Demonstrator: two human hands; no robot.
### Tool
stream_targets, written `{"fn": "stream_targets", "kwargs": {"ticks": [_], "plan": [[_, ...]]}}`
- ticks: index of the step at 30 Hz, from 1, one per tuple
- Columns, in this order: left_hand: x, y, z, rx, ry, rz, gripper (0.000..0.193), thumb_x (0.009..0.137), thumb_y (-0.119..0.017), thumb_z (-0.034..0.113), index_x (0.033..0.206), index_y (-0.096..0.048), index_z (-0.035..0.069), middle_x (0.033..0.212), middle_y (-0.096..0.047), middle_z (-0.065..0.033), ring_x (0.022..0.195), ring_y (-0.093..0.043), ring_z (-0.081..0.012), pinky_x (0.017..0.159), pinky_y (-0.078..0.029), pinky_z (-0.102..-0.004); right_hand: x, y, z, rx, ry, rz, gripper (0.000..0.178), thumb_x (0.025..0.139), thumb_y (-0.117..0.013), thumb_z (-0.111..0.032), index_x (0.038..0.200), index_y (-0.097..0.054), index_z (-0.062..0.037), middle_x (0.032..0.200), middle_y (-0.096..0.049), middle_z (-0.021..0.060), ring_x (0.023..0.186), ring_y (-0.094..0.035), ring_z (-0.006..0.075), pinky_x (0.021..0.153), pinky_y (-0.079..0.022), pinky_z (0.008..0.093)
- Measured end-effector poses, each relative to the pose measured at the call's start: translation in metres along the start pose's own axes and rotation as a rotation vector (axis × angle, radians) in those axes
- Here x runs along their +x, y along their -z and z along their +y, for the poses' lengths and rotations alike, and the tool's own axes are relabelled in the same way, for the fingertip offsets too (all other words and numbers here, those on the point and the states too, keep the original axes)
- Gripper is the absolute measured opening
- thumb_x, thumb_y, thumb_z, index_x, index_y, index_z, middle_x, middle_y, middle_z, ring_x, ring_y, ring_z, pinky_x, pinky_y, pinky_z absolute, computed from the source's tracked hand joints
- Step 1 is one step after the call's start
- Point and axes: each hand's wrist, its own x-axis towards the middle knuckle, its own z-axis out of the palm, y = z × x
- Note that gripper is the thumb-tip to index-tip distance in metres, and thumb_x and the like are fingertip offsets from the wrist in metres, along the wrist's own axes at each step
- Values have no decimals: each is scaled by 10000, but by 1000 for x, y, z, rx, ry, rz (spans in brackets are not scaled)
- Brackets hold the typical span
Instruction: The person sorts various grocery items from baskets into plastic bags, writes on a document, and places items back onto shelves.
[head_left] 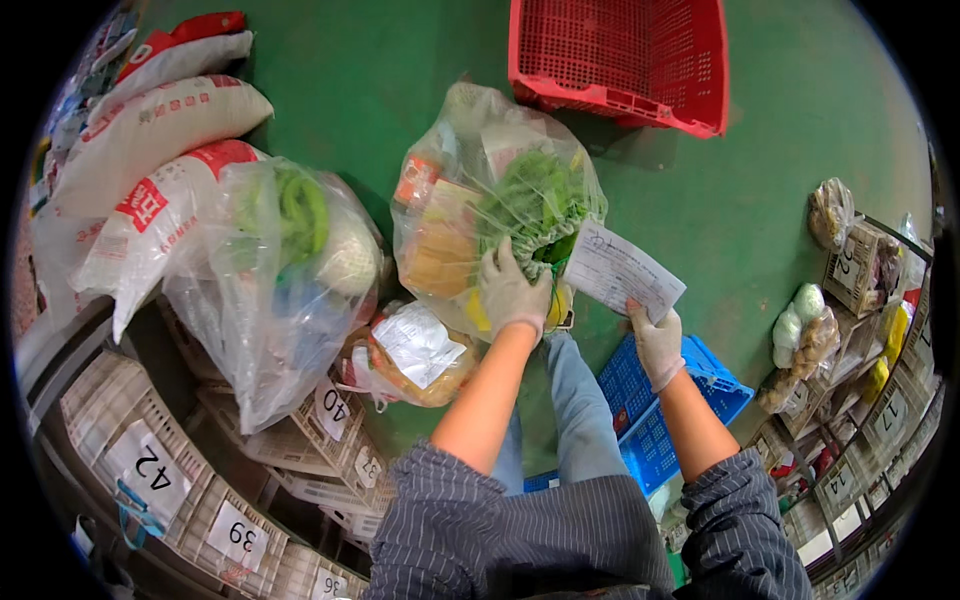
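A large clear plastic bag [450, 130] stands on the floor in front of me, filled with leafy greens [535, 185], a brown box [440, 240] and other packs. My left hand [515, 292], in a whitish glove, grips the bag at its bunched mouth; part of its fingers is hidden against the plastic. My right hand [657, 345], gloved as well, pinches the lower right corner of a printed paper sheet [625, 270]. The sheet lies flat in the air beside the bag's mouth. Close to my left wrist sits a smaller bag with a white slip [418, 343] on top.
Another full plastic bag [300, 280] leans beside stacked white sacks [165, 130] at left. Numbered crates [150, 465] line the lower left. A red crate [620, 60] stands ahead, a blue crate [690, 410] by my right forearm. Shelves with bagged goods [805, 335] run along the right.
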Motion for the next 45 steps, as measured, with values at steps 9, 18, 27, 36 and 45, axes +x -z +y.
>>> {"fn": "stream_targets", "kwargs": {"ticks": [9,18,27,36,45], "plan": [[29,1,-11,-113,55,-121,431,738,-682,274,1097,-521,97,949,-638,-162,922,-611,-341,781,-464,-437,71,-30,-3,-590,724,-418,364,771,-633,-54,1132,-629,-102,1139,-631,122,1010,-618,298,842,-506,339],[28,22,-26,-243,-92,9,369,731,-683,222,1046,-538,95,879,-636,-140,808,-620,-341,699,-476,-423,76,-60,3,-64,601,-208,283,831,-604,0,1113,-629,1,1119,-644,114,1045,-610,215,895,-476,329],[39,26,-3,-295,191,-166,328,748,-691,214,990,-516,79,846,-649,-124,788,-641,-300,697,-485,-381,71,-86,31,-584,862,-516,506,758,-605,-70,1254,-532,-138,1214,-572,127,1125,-547,323,946,-450,376],[25,20,-17,-211,-426,31,194,680,-622,85,854,-542,111,769,-596,-72,716,-590,-291,622,-437,-418,115,-122,-40,-1428,417,-1086,186,795,-562,-144,949,-662,-108,921,-674,127,840,-649,318,707,-516,403],[28,27,-22,-204,-458,45,177,684,-630,60,836,-544,84,738,-584,-87,657,-571,-307,616,-451,-414,125,-144,-9,-1298,813,-1180,108,712,-633,-137,793,-673,-78,807,-677,151,762,-656,329,656,-511,409]]}}
